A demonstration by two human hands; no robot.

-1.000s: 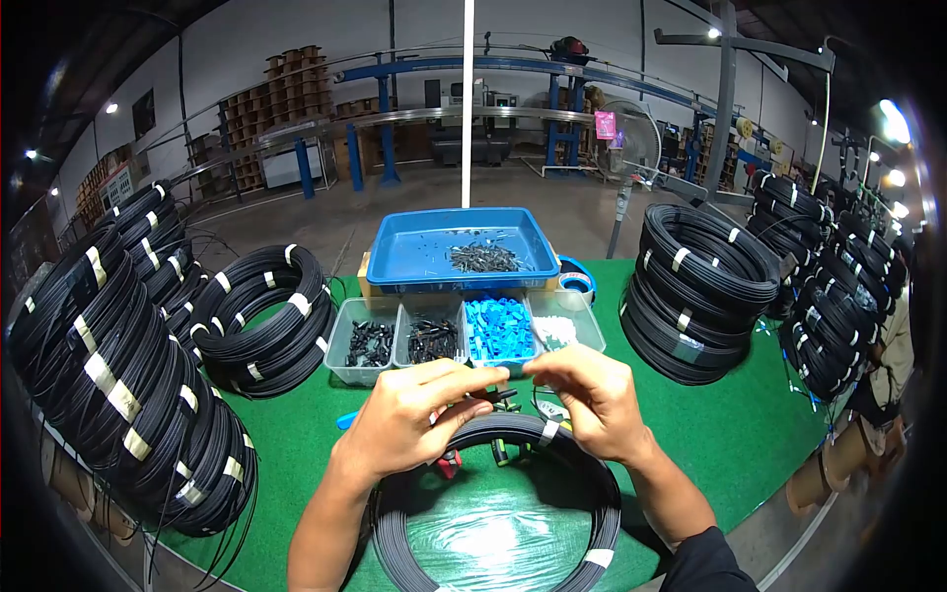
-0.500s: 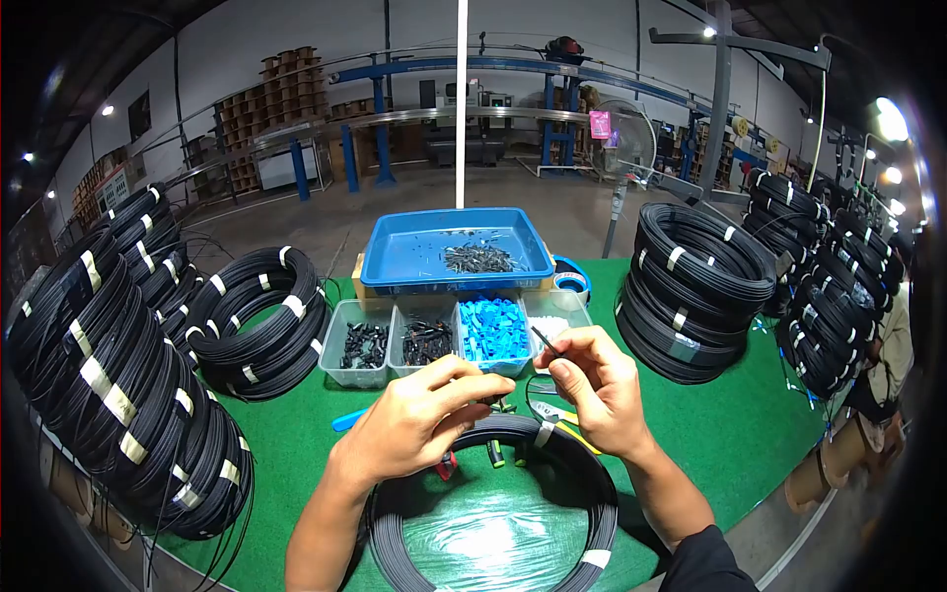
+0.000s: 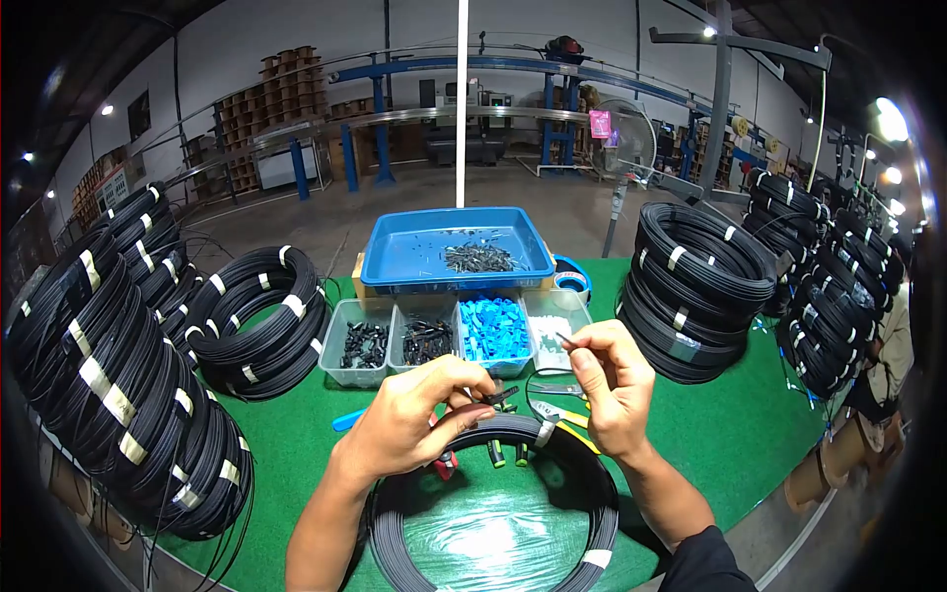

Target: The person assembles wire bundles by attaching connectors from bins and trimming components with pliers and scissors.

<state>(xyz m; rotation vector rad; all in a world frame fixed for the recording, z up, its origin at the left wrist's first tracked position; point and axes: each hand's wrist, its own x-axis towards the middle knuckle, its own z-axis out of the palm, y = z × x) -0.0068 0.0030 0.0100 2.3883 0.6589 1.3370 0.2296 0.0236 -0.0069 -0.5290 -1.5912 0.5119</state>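
Note:
My left hand (image 3: pixel 419 414) pinches a small black piece (image 3: pixel 503 395) between thumb and fingers, above the far rim of a black cable coil (image 3: pixel 397 538). To its right, my right hand (image 3: pixel 617 395) grips the thin dark end of a cable (image 3: pixel 565 339), which points up and left. The two hands are apart. Yellow-handled pliers (image 3: pixel 562 419) and other tools lie behind and under the hands. Inside the coil's far side are a red-handled tool (image 3: pixel 446 465) and green-and-black handles (image 3: pixel 495 453).
Clear bins hold black parts (image 3: pixel 366 345), blue pieces (image 3: pixel 493 331) and white pieces (image 3: pixel 552 331). Behind them stands a blue tray (image 3: pixel 395 278) with scraps. Stacked cable coils rise at left (image 3: pixel 118 395) and right (image 3: pixel 691 286). A fan (image 3: pixel 626 138) stands beyond the table.
My right hand has moved slightly right, away from my left hand. My left fingers have shifted and drawn back a little, and the black piece now shows between them.

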